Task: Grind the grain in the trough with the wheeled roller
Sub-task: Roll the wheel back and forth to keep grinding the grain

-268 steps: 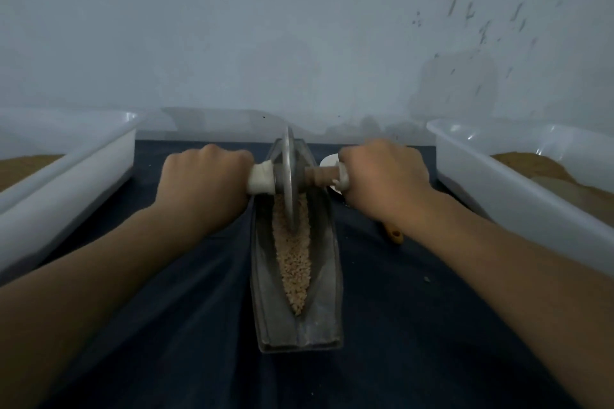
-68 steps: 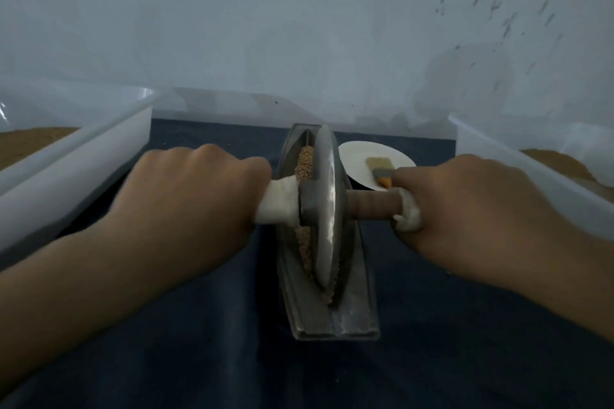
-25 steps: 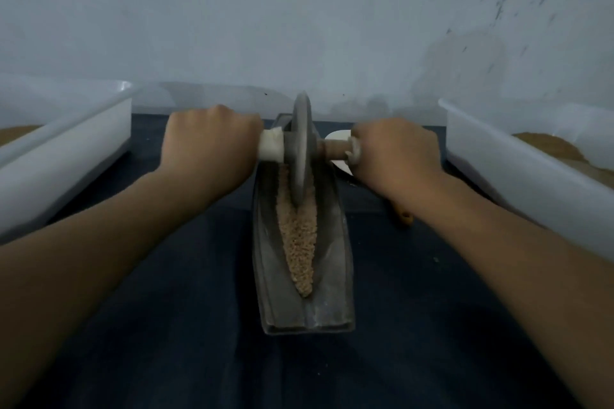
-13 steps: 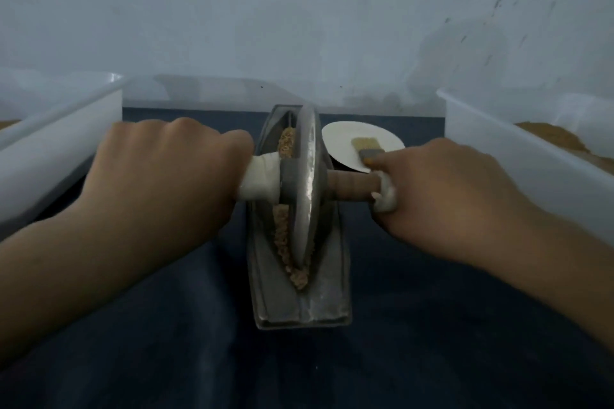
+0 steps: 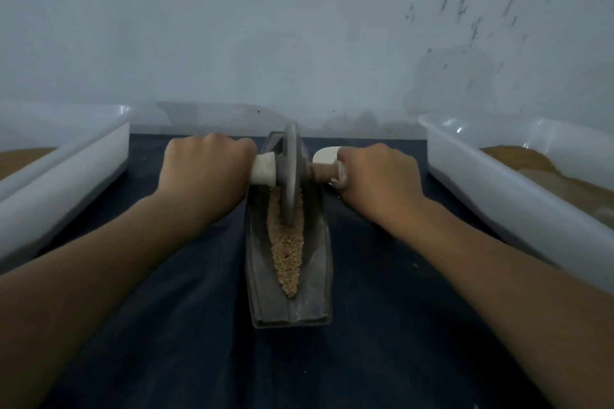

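Grain (image 5: 287,242) lies in a tan ridge along the groove of the trough (image 5: 319,276), between the two grips and running from under the wheel back toward the person. The roller (image 5: 291,173) is stood upright on its edge at the far part of the trough, with its rim sunk into the grain. The left grip (image 5: 206,173) is wrapped tight round the white-bound handle (image 5: 264,169) on its side of the wheel. The right grip (image 5: 378,176) is wrapped round the wooden stub (image 5: 324,171) on the other side, knuckles up.

The axle is held level from both ends, most likely so that the wheel is kept upright in the groove and the weight is shared evenly. Both arms are stretched out, which suggests the far end of a stroke. The grain nearer than the grips looks coarse, so the grinding is judged unfinished.

The trough is laid lengthwise on a tabletop (image 5: 166,325) covered in dark blue cloth, so that the roller can be run straight out and back. A white bin (image 5: 66,176) is set well outside the left grip and a second bin (image 5: 498,196) well outside the right grip; brown meal is seen in both. A white plate (image 5: 325,154) is placed just beyond the right grip and is mostly hidden by it. Beyond both grips a pale wall (image 5: 265,26) is seen, flecked with dark marks on the right grip's side. The room is dimly lit.
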Motion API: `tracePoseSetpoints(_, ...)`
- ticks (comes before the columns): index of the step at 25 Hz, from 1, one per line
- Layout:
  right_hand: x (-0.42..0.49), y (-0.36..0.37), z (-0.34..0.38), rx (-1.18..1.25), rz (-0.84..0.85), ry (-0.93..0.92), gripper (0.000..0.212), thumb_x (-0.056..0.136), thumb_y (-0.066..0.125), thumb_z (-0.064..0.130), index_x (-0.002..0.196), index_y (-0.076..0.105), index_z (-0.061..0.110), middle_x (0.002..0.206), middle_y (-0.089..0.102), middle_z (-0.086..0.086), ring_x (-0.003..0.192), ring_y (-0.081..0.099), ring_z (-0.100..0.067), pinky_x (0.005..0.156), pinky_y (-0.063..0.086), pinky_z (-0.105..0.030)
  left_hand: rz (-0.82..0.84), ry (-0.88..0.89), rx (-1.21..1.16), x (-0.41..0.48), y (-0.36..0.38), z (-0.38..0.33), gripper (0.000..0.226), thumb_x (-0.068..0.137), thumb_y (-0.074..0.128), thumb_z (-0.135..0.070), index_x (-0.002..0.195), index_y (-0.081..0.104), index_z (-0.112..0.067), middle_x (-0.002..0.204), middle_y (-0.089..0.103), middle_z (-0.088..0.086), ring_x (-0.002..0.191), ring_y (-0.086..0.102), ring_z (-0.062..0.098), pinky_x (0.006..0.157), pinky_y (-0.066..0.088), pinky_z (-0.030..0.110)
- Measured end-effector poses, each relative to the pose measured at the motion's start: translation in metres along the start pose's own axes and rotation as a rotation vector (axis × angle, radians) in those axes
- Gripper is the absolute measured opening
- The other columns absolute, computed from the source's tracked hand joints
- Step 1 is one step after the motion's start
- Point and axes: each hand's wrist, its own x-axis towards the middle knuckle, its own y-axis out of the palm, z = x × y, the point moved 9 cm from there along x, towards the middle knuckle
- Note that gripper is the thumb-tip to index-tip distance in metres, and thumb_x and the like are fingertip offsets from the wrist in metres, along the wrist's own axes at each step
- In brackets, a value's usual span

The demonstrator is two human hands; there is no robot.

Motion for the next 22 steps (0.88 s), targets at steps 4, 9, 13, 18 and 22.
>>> tracePoseSetpoints(4, -0.057, -0.037, 0.001, 0.000, -0.041, -0.093, 0.022, 0.078, 0.037, 0.055, 0.074, 0.043, 0.034, 0.057, 0.031, 0.010, 0.046, 0.029, -0.013, 0.045, 0.015, -0.023, -0.017, 0.128, 0.024, -0.042, -0.040, -0.001, 0.044, 0.060, 0.079, -0.027, 0.067, 0.036, -0.024, 0.049, 0.035, -0.004, 0.038, 0.028, 0.021, 0.050, 0.009, 0.019)
tracePoseSetpoints(9, -0.047, -0.047, 0.005, -0.033, -0.038, -0.104, 0.025, 0.076, 0.042, 0.051, 0.061, 0.044, 0.031, 0.055, 0.038, 0.011, 0.046, 0.034, -0.011, 0.045, 0.018, -0.021, 0.058, 0.065, -0.014, -0.046, -0.026, 0.010, 0.029, 0.062, 0.073, -0.040, 0.066, 0.046, -0.031, 0.053, 0.033, -0.007, 0.044, 0.028, 0.020, 0.048, 0.024, 0.023)
tracePoseSetpoints(13, 0.011, -0.012, 0.007, -0.092, -0.011, -0.050, 0.020, 0.083, 0.063, 0.037, 0.070, 0.053, 0.028, 0.064, 0.045, 0.004, 0.054, 0.041, -0.017, 0.048, 0.022, -0.024, 0.137, -0.076, -0.124, -0.009, 0.023, 0.012, 0.014, 0.084, 0.058, -0.033, 0.075, 0.048, -0.029, 0.069, 0.046, -0.004, 0.061, 0.048, 0.024, 0.057, 0.034, 0.032)
tracePoseSetpoints(18, 0.023, -0.006, 0.011, -0.129, -0.205, -0.096, 0.017, 0.076, 0.074, 0.033, 0.077, 0.058, 0.026, 0.056, 0.035, 0.006, 0.050, 0.039, -0.022, 0.047, 0.017, -0.022, -0.027, -0.099, -0.139, -0.003, 0.030, 0.015, 0.020, 0.081, 0.065, -0.024, 0.070, 0.048, -0.021, 0.058, 0.047, 0.001, 0.048, 0.043, 0.024, 0.048, 0.025, 0.026)
tracePoseSetpoints(22, 0.009, -0.005, 0.006, -0.083, -0.268, -0.095, 0.029, 0.070, 0.074, 0.032, 0.069, 0.045, 0.028, 0.053, 0.039, 0.006, 0.045, 0.038, -0.022, 0.047, 0.017, -0.019, -0.064, -0.053, -0.076, -0.009, 0.015, 0.008, 0.030, 0.075, 0.069, -0.018, 0.064, 0.042, -0.019, 0.051, 0.041, 0.000, 0.042, 0.033, 0.020, 0.048, 0.016, 0.021)
